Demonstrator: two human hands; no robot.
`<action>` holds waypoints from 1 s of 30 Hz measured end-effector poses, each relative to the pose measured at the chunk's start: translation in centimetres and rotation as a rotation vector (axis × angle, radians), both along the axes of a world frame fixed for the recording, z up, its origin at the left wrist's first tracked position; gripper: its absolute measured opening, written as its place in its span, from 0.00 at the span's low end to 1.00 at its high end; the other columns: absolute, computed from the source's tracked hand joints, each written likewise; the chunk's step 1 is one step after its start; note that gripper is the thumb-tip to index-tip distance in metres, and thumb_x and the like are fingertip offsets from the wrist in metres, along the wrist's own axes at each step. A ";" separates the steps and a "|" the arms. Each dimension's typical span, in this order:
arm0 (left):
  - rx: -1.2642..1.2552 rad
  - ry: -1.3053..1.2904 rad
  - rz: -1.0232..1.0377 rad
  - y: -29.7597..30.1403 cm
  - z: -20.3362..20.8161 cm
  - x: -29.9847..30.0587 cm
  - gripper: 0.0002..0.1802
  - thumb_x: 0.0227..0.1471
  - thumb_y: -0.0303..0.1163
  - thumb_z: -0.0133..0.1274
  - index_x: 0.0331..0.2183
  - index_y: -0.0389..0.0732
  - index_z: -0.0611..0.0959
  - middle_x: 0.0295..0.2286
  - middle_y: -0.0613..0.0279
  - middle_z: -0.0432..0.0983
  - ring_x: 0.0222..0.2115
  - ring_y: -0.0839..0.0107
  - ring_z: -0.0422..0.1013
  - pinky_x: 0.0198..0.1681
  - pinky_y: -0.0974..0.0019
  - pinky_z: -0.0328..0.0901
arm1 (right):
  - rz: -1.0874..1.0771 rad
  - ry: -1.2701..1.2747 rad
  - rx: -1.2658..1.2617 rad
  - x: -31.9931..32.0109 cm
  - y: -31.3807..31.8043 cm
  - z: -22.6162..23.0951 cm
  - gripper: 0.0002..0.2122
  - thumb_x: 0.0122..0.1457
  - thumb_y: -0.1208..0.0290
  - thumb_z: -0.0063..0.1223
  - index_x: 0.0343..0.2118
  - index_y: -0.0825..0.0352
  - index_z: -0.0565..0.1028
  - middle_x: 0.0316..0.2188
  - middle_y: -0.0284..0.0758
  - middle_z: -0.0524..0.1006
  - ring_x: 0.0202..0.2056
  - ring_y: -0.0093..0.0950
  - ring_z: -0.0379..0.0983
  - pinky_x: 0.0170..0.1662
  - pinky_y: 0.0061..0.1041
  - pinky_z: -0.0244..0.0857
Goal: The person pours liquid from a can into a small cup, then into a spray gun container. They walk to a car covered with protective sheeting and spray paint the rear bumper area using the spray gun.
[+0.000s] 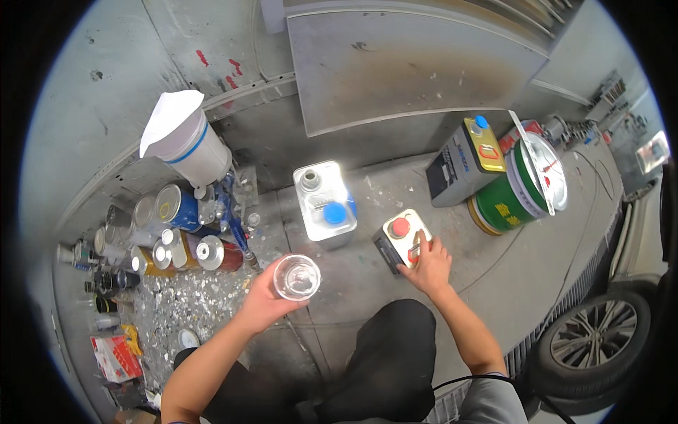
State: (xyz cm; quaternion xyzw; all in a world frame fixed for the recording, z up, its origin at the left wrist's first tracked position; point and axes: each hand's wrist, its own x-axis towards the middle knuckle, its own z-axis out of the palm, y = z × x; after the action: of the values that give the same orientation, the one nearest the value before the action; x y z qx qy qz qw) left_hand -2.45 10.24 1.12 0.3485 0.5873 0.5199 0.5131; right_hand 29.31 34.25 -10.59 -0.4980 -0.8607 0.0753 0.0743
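Note:
My left hand [268, 298] is closed around a clear plastic cup [297, 278], its open top facing up. A little liquid seems to shine at the bottom of it. To the right, my right hand [430, 268] grips a small rectangular metal can [390, 242] at its top, the fingers around the red handle. A red cap [400, 227] sits on this can. Between and beyond my hands stands a bigger silver rectangular can [318, 196]. Its spout [310, 179] is uncapped, and a blue cap [335, 213] lies on its top.
A tall grey can [452, 166] and a green bucket [505, 198] with a flat stick across its lid stand at the back right. On the left are a spray gun [232, 212], a white bucket-shaped container [200, 152] and several paint tins [219, 253]. A car wheel [599, 336] is at right.

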 end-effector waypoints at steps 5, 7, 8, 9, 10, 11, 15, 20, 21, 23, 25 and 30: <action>0.022 -0.055 -0.062 0.7 -2.2 0.7 0.49 0.49 0.17 0.71 0.69 0.37 0.66 0.61 0.62 0.72 0.62 0.69 0.69 0.65 0.60 0.67 | 0.029 0.012 0.075 -3.8 2.3 2.1 0.29 0.57 0.41 0.63 0.50 0.64 0.81 0.31 0.43 0.83 0.33 0.43 0.82 0.35 0.44 0.74; 0.068 -0.071 -0.070 0.6 -3.3 0.8 0.49 0.49 0.17 0.70 0.69 0.37 0.66 0.61 0.62 0.71 0.62 0.69 0.69 0.65 0.60 0.68 | 0.039 -0.224 0.063 -5.9 3.8 3.4 0.28 0.63 0.39 0.55 0.37 0.64 0.87 0.24 0.41 0.83 0.26 0.42 0.82 0.30 0.41 0.75; 0.042 -0.126 -0.071 0.4 -3.3 0.8 0.49 0.50 0.17 0.70 0.69 0.37 0.65 0.62 0.61 0.71 0.61 0.70 0.70 0.64 0.61 0.68 | -0.043 -0.310 -0.082 -7.3 3.9 4.6 0.29 0.63 0.37 0.53 0.34 0.65 0.88 0.31 0.42 0.86 0.32 0.42 0.85 0.36 0.41 0.78; 0.069 -0.161 -0.080 0.0 -3.4 0.9 0.49 0.50 0.17 0.70 0.69 0.37 0.65 0.62 0.61 0.71 0.61 0.70 0.70 0.64 0.61 0.68 | -0.087 -0.322 -0.140 -8.0 4.1 4.9 0.29 0.63 0.38 0.53 0.35 0.65 0.88 0.32 0.43 0.87 0.33 0.42 0.86 0.37 0.40 0.79; 0.097 -0.195 -0.087 -0.4 -3.8 0.9 0.49 0.50 0.17 0.70 0.69 0.37 0.65 0.62 0.60 0.71 0.61 0.70 0.70 0.64 0.61 0.69 | -0.129 -0.334 -0.196 -8.4 4.2 5.3 0.29 0.62 0.39 0.54 0.36 0.66 0.88 0.33 0.44 0.87 0.35 0.42 0.86 0.39 0.39 0.79; 0.129 -0.222 -0.088 -0.7 -3.9 0.6 0.49 0.51 0.18 0.70 0.69 0.37 0.65 0.62 0.60 0.71 0.61 0.70 0.70 0.64 0.61 0.69 | -0.165 -0.342 -0.249 -9.3 4.3 6.0 0.28 0.62 0.40 0.54 0.37 0.66 0.88 0.34 0.45 0.87 0.36 0.42 0.86 0.40 0.39 0.79; 0.120 -0.189 -0.057 -2.7 -3.4 0.3 0.47 0.51 0.20 0.70 0.69 0.36 0.66 0.61 0.61 0.71 0.60 0.70 0.71 0.60 0.61 0.73 | -0.255 -0.310 -0.425 -10.7 4.0 6.9 0.26 0.62 0.46 0.55 0.38 0.71 0.87 0.39 0.50 0.86 0.43 0.43 0.86 0.46 0.38 0.79; 0.107 -0.184 -0.048 -4.0 -2.1 -0.7 0.47 0.51 0.20 0.70 0.69 0.39 0.67 0.60 0.62 0.73 0.58 0.72 0.73 0.58 0.63 0.74 | -0.055 -0.344 -0.214 -9.7 4.5 4.3 0.22 0.62 0.51 0.55 0.37 0.71 0.86 0.37 0.52 0.85 0.42 0.49 0.84 0.48 0.44 0.77; 0.130 -0.196 -0.042 -4.1 -2.0 -0.8 0.47 0.51 0.20 0.70 0.69 0.39 0.67 0.60 0.62 0.73 0.57 0.72 0.73 0.57 0.63 0.74 | 0.087 -0.380 -0.177 -9.2 4.8 4.3 0.21 0.62 0.52 0.56 0.38 0.70 0.85 0.37 0.52 0.85 0.42 0.49 0.84 0.48 0.45 0.77; 0.159 -0.199 -0.035 -4.2 -2.0 -0.8 0.47 0.50 0.20 0.70 0.69 0.39 0.67 0.60 0.62 0.74 0.57 0.72 0.74 0.57 0.64 0.74 | 0.373 -0.446 -0.102 -8.1 5.6 4.7 0.19 0.62 0.55 0.57 0.40 0.69 0.84 0.37 0.51 0.85 0.42 0.49 0.83 0.48 0.45 0.76; 0.173 -0.179 -0.031 -4.2 -1.8 -0.8 0.47 0.50 0.20 0.70 0.69 0.39 0.68 0.60 0.62 0.74 0.57 0.73 0.74 0.57 0.64 0.74 | 0.576 -0.451 -0.054 -7.4 6.6 5.3 0.18 0.63 0.58 0.58 0.49 0.66 0.80 0.40 0.47 0.85 0.43 0.48 0.82 0.47 0.48 0.75; 0.144 -0.190 -0.025 -4.7 -1.7 -0.9 0.47 0.50 0.21 0.70 0.68 0.38 0.68 0.60 0.61 0.74 0.56 0.73 0.74 0.56 0.65 0.74 | 0.481 -0.500 -0.092 -8.6 5.0 7.2 0.25 0.63 0.50 0.60 0.56 0.64 0.78 0.43 0.44 0.86 0.45 0.45 0.83 0.47 0.47 0.76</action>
State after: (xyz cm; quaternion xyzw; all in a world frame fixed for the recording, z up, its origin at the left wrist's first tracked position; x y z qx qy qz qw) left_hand -3.37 5.56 -0.61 0.3408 0.4929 0.5849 0.5467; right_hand 20.70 39.22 -3.36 -0.2869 -0.9407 0.0052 -0.1812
